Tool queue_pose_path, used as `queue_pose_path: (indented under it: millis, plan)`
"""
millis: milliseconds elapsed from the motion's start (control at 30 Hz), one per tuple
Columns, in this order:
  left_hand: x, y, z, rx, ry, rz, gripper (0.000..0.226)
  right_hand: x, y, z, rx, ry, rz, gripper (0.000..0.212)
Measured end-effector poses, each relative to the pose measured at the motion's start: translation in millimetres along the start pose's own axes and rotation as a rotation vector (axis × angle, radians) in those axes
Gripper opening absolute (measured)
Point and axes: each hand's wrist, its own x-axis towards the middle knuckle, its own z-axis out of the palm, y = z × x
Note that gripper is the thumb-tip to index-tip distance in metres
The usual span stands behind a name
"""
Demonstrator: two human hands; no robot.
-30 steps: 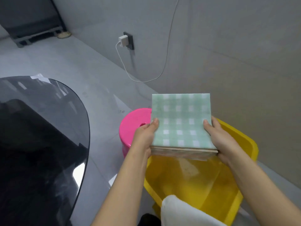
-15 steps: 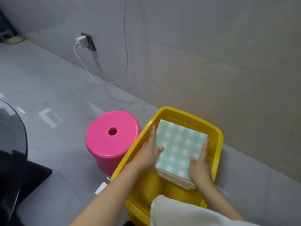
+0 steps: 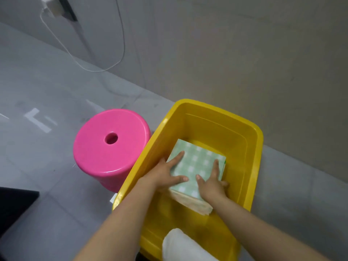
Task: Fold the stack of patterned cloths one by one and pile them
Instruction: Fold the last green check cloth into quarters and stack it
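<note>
Low in the frame, both hands, left and right, hold a folded cloth stack inside a yellow tub; pink stool at centre-left.

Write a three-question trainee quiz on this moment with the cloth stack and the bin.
1. True or false: the stack of folded cloths sits on the pink stool.
2. The top cloth's pattern is: A) green check, B) red stripes, C) plain white.
3. Fill in: the left hand and right hand are both on the stack inside the yellow ____.

Key: 1 false, it is in the yellow bin; 2 A; 3 bin.
</note>
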Motion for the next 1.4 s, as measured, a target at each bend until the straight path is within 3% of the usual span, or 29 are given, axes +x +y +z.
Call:
queue_pose_path:
  millis: [167, 500, 600, 667, 700, 767, 867, 1000, 1133, 1400]
  plan:
    - [18.9, -4.0, 11.4, 0.065, -0.006, -0.002, 0.088, 17.3, 3.2, 20.0, -0.037, 0.088, -0.028, 0.078]
    - [37.8, -11.0, 32.8, 0.201, -0.041, -0.021, 0.088, 35.2, 19.8, 41.3, -0.244, -0.006, -0.062, 0.087]
    - [38.7, -5.8, 32.2, 0.264, -0.043, -0.031, 0.089, 40.3, 20.1, 42.0, -0.368, -0.046, -0.052, 0.075]
    - [37.2, 0.2, 32.5, 0.341, -0.038, -0.046, 0.09, 33.2, 14.3, 41.7, -0.401, -0.025, 0.042, 0.069]
    - [37.0, 3.9, 32.3, 0.41, -0.015, -0.041, 0.091, 29.3, 13.4, 40.5, -0.384, 0.004, 0.048, 0.077]
    - [36.7, 11.3, 32.3, 0.591, 0.075, 0.023, 0.093, 28.5, 14.4, 39.9, -0.432, 0.071, 0.014, 0.091]
    - [37.9, 13.5, 34.1, 0.755, 0.116, 0.138, 0.095, 29.3, 17.1, 36.0, -0.561, 0.083, -0.086, 0.092]
    - [42.5, 6.9, 37.4, 0.559, -0.017, 0.083, 0.091, 35.9, 18.0, 36.7, -0.592, -0.007, -0.077, 0.092]
    - [44.2, 11.6, 33.6, 0.599, -0.056, 0.082, 0.088, 33.6, 14.3, 37.2, -0.599, 0.021, -0.065, 0.093]
    - [7.2, 38.1, 3.7, 0.448, 0.134, 0.122, 0.065, 2.1, 0.9, 13.9, -0.422, 0.176, -0.14, 0.079]
